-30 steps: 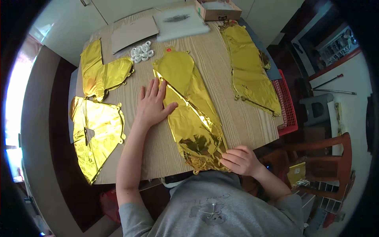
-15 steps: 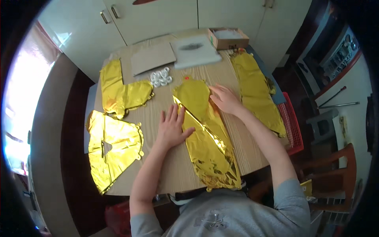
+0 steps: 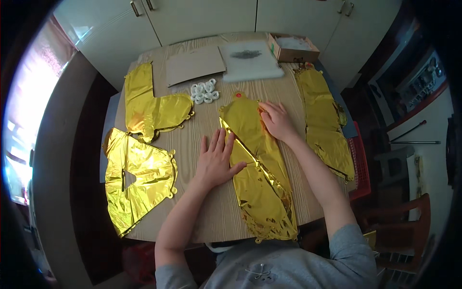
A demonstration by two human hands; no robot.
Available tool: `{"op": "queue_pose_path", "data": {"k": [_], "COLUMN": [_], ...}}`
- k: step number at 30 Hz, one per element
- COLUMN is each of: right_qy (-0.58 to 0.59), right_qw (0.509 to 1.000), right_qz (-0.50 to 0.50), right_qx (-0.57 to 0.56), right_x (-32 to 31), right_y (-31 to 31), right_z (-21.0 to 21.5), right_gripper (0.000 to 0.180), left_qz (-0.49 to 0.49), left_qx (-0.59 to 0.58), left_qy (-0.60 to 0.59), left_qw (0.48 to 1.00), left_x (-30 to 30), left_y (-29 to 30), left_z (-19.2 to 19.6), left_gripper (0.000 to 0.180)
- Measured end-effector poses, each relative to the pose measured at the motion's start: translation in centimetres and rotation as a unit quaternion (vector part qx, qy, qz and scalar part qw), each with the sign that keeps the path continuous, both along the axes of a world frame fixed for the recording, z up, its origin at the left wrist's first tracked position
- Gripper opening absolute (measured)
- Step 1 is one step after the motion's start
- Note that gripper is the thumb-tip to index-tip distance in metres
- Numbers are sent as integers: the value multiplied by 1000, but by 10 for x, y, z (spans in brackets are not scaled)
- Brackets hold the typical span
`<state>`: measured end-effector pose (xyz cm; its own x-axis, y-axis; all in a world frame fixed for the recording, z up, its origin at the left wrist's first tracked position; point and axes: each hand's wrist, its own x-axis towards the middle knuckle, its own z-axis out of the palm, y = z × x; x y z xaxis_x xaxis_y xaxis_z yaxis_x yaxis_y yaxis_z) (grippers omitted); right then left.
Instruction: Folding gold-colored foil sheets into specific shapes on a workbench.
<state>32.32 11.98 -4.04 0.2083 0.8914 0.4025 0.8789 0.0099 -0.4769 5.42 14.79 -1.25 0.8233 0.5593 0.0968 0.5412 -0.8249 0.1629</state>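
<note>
A flat, folded gold foil balloon lies lengthwise before me, with a small red spot at its far end and crumpled foil at its near end. My left hand rests palm down along its left edge, fingers spread, the thumb reaching over the foil. At the upper right edge of the same balloon, my right hand lies with its fingers stretched out and the fingertips touching the foil. Neither hand grips anything.
More flat gold foil balloons lie at the left and another at the right. Behind are white rings, a cardboard sheet, a white foam sheet and an open box. A red basket stands right.
The whole view has shifted slightly, so the table appears further right. Both hands stay at about the same places on the balloon.
</note>
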Motion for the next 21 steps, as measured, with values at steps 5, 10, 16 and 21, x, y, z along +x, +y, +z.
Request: {"op": "queue_pose_path", "data": {"k": [5,10,16,21], "right_qy": [5,-30,-26,-28], "right_qw": [1000,999,999,999], "right_qz": [5,1,-1,-3], "right_qx": [-24,-36,-38,-28], "right_x": [-3,1,0,-2], "right_y": [0,4,3,2], "right_z": [6,-3,-3,-2], "right_gripper": [38,40,41,42], "left_qz": [-3,3,3,1], "left_qx": [24,10,14,14], "left_qy": [-34,6,4,-1], "left_qw": [999,1000,1000,1000], "left_x": [0,2,1,2], "left_y": [1,2,1,1], "left_z": [-6,-1,-2,-3], "left_gripper": [90,91,91,91]}}
